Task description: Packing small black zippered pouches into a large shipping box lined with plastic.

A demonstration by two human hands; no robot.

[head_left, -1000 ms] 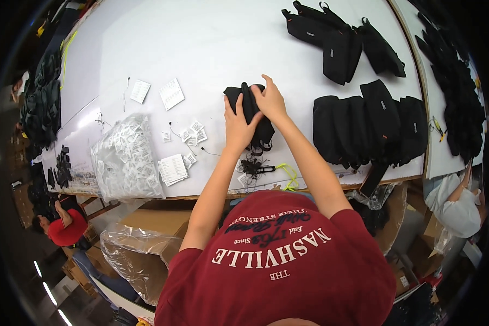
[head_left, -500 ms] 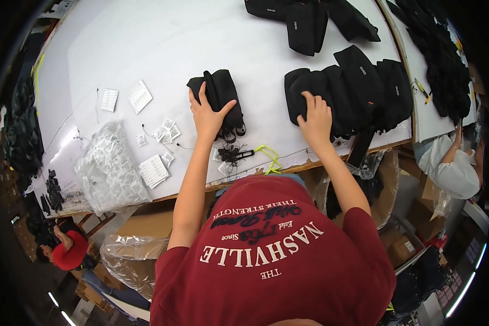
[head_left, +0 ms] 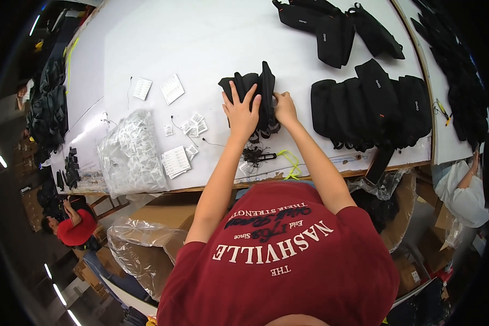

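Right hand [head_left: 284, 108] has returned from the pouch row [head_left: 372, 106] to the black pouch [head_left: 255, 92] on the worktop [head_left: 201, 43], pinching its right edge; left hand [head_left: 240, 111] lies spread flat on it, long axis running away from both.

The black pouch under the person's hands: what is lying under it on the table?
The black pouch lies directly on the white table. The left hand presses flat on it and the right hand grips its edge; anything beneath it is covered.
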